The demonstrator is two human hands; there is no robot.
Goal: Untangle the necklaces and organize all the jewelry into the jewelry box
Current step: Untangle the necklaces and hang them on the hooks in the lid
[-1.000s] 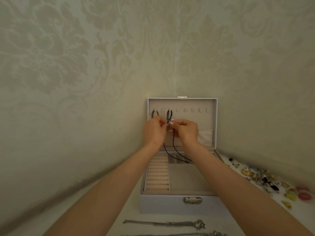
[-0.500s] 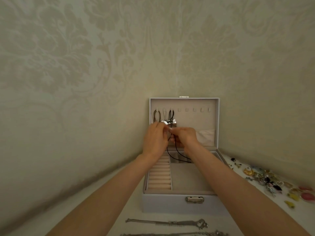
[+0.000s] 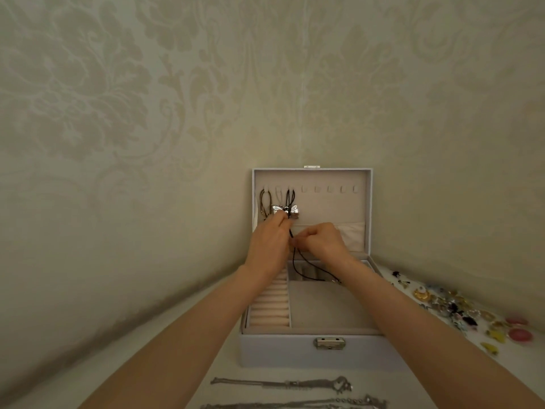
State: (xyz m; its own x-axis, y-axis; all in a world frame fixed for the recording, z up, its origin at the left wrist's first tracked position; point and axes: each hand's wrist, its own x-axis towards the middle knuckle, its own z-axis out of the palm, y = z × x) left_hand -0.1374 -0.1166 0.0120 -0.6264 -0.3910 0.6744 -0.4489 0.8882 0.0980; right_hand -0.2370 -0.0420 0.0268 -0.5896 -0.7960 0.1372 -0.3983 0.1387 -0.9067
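1. Box [image 3: 295, 357] sits open against the far wall, lid [image 3: 333, 202] upright. The leftmost hook carries a gold necklace [image 3: 264, 202]. The ring rolls [image 3: 269, 308] below it are bare.
2. Left hand [image 3: 267, 246]: fingertips pinch at the silver pendant [image 3: 285, 210]. It has stayed up there over the last second.
3. Cord [image 3: 291, 199] loops over the third hook, and the pendant hangs just under it. A second ago both hands covered this spot, so we read the cord as now hooked.
4. Right hand [image 3: 323, 243]: curled, pinching the cord lower down, apart from the pendant. That's the change: it has dropped from hook level and slid down the cord. The tail runs from the pinch into the box's far compartment.
5. Our read: hanging is done, tail is loose. Next step is probably tucking the tail into the lid pocket [image 3: 351, 234], just right of that hand. Risk: a tug on the tail lifts the loop off the hook.
6. Not yet in the box: two silver chains [image 3: 265, 382] on the near side, and the small-jewelry pile [image 3: 454, 308] on the table to the right. We judge the task early.
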